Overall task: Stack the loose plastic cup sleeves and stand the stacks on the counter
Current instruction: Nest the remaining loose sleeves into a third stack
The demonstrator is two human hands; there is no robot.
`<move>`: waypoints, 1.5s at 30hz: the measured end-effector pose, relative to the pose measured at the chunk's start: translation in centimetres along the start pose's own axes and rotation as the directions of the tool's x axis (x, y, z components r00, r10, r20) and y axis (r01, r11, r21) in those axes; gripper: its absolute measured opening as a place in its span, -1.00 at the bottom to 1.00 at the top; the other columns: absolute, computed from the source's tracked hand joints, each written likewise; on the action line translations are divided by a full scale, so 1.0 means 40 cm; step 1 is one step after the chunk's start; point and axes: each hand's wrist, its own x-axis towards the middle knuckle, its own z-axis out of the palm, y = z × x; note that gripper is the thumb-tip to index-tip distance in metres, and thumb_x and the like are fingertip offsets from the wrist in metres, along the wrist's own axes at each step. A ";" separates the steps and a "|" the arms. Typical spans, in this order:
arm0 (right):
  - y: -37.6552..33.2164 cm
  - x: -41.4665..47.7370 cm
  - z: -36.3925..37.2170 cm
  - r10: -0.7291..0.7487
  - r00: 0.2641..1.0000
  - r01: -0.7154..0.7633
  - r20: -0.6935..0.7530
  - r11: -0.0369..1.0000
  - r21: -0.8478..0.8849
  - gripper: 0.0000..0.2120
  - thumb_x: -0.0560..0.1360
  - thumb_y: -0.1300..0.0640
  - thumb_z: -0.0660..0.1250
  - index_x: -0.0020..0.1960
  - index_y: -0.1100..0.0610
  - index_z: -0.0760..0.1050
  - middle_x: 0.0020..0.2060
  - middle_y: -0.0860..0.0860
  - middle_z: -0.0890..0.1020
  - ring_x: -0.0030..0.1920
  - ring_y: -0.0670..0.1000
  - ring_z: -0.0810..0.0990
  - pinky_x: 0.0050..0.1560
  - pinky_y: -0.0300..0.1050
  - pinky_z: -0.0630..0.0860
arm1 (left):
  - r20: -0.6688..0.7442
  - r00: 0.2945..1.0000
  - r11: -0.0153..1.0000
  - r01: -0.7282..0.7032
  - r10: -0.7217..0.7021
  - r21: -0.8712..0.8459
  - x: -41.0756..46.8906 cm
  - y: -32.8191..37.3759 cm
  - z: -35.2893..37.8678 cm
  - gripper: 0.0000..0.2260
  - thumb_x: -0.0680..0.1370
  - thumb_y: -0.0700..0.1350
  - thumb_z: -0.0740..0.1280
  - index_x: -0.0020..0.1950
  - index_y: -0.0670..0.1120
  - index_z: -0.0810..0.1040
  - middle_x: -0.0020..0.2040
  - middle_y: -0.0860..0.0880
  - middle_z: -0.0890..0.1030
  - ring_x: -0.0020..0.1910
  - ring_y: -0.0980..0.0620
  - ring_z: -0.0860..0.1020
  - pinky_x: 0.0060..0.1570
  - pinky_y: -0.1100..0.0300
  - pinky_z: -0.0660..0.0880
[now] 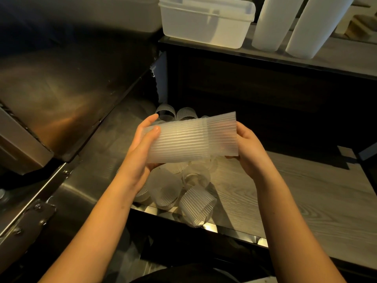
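I hold a nested stack of ribbed translucent cup sleeves (191,138) sideways above the wood-grain counter (285,193). My left hand (142,144) grips its left, narrower end, thumb on the front and fingers behind. My right hand (247,148) holds the wider right end from behind and below. Under the stack lies a pile of loose sleeves (189,193) on their sides near the counter's front edge. Two more sleeves (175,113) stand behind the stack, partly hidden by it.
A stainless steel machine (67,103) slopes along the left. On the raised shelf (306,56) behind stand a white plastic tub (206,21) and two tall white containers (295,23). Bare counter stretches to the right of the pile.
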 end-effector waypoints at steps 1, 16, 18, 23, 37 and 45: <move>-0.001 -0.003 0.002 -0.004 1.000 0.004 0.000 1.000 0.013 -0.85 0.53 0.11 0.24 0.07 -0.04 0.50 -0.02 -0.06 0.58 -0.04 -0.06 0.54 -0.16 -0.19 0.45 | -0.004 1.000 1.000 0.003 -0.003 -0.004 -0.001 0.000 0.001 -0.72 0.54 0.05 0.22 0.24 0.23 0.41 0.15 0.07 0.41 0.07 0.02 0.47 -0.14 0.12 0.57; 0.052 -0.020 0.067 -0.012 0.998 0.026 0.061 0.971 -0.236 -0.61 0.51 0.02 0.30 0.31 0.02 0.39 0.16 -0.04 0.54 0.14 -0.04 0.52 0.17 0.02 0.49 | 0.038 0.999 0.999 0.027 -0.028 0.042 -0.025 -0.008 0.031 -0.71 0.55 -0.01 0.17 0.26 0.19 0.40 0.14 0.08 0.41 0.03 0.05 0.45 -0.07 0.08 0.52; 0.058 -0.026 0.061 -0.015 0.998 0.027 0.057 0.976 -0.218 -0.64 0.55 0.01 0.23 0.32 0.02 0.38 0.15 -0.03 0.54 0.11 -0.04 0.53 0.10 -0.05 0.52 | 0.036 0.999 0.999 0.025 -0.027 0.043 -0.024 -0.010 0.033 -0.71 0.56 -0.01 0.18 0.27 0.18 0.40 0.13 0.08 0.41 0.04 0.05 0.46 -0.08 0.08 0.53; 0.082 -0.064 0.007 -0.053 0.998 0.055 0.019 0.989 -0.139 -0.72 0.60 0.16 0.10 0.13 -0.21 0.39 -0.02 -0.12 0.54 -0.07 -0.15 0.51 -0.13 -0.29 0.49 | 0.022 1.000 1.000 0.010 -0.010 -0.005 -0.021 -0.007 0.028 -0.69 0.46 0.08 0.26 0.20 0.21 0.43 0.17 0.06 0.41 0.10 0.01 0.47 -0.07 0.04 0.58; 0.182 -0.121 -0.011 0.174 0.898 0.167 0.404 0.715 -0.679 -0.51 0.51 0.07 0.31 0.36 -0.24 0.29 0.34 -0.06 0.31 0.35 -0.04 0.19 0.37 -0.08 0.16 | 0.017 1.000 0.999 0.017 -0.016 -0.027 -0.043 -0.005 0.030 -0.62 0.40 0.12 0.25 0.22 0.19 0.41 0.22 0.01 0.38 0.17 -0.04 0.44 -0.10 0.05 0.57; 0.200 -0.105 0.007 0.037 0.969 0.108 0.244 0.824 -0.556 -0.69 0.58 0.10 0.18 0.26 -0.19 0.43 0.09 -0.08 0.39 -0.03 -0.23 0.38 -0.03 -0.40 0.34 | -0.017 1.000 0.999 -0.018 0.017 -0.032 -0.044 0.002 0.020 -0.72 0.53 0.06 0.21 0.24 0.17 0.39 0.19 0.02 0.38 0.16 -0.04 0.43 -0.12 0.07 0.57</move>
